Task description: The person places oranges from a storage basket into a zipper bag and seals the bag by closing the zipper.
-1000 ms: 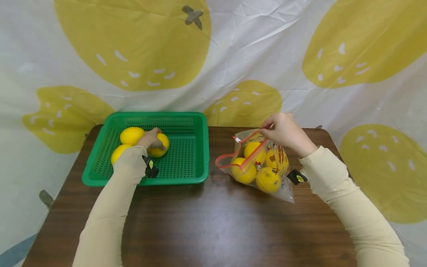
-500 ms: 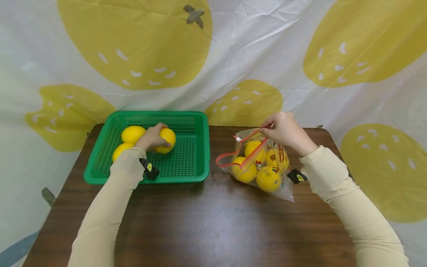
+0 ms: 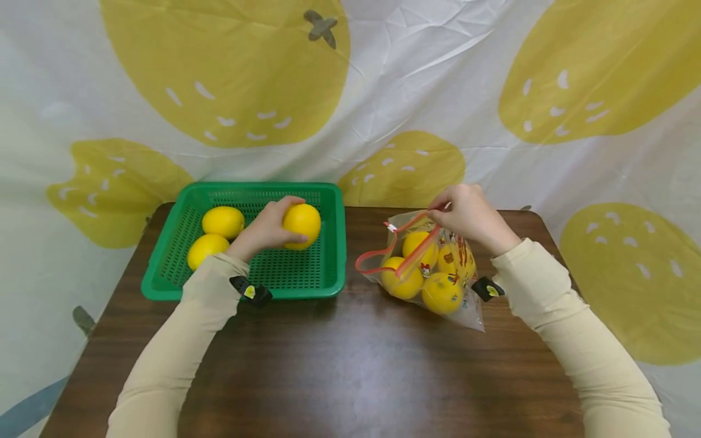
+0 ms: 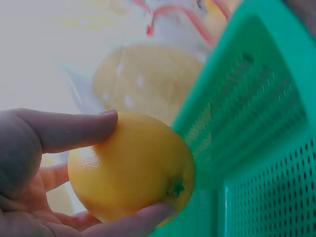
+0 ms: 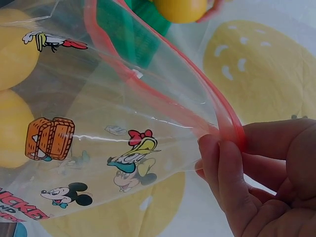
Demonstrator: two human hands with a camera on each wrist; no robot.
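Observation:
My left hand (image 3: 266,227) holds a round yellow orange (image 3: 303,222) over the right part of the green plastic basket (image 3: 341,249). In the left wrist view, thumb and fingers curl round this orange (image 4: 131,163), whose green star-shaped stem end faces the camera. Two more yellow fruits (image 3: 223,221) lie at the basket's left side. With thumb and fingertips, my right hand (image 3: 465,213) pinches the rim of a clear zip bag (image 3: 471,316) printed with cartoon figures. The bag's red-edged mouth (image 5: 163,98) gapes toward the basket. Several yellow fruits (image 3: 442,293) are inside the bag.
Basket and bag rest on a dark brown wooden table (image 3: 350,365), the basket at the back left, the bag to its right. Behind the table hangs a white cloth (image 3: 405,73) printed with large yellow fruits.
My left hand has lifted the orange from beside the other two fruits and moved it right across the basket. My right hand and the bag have stayed in place.

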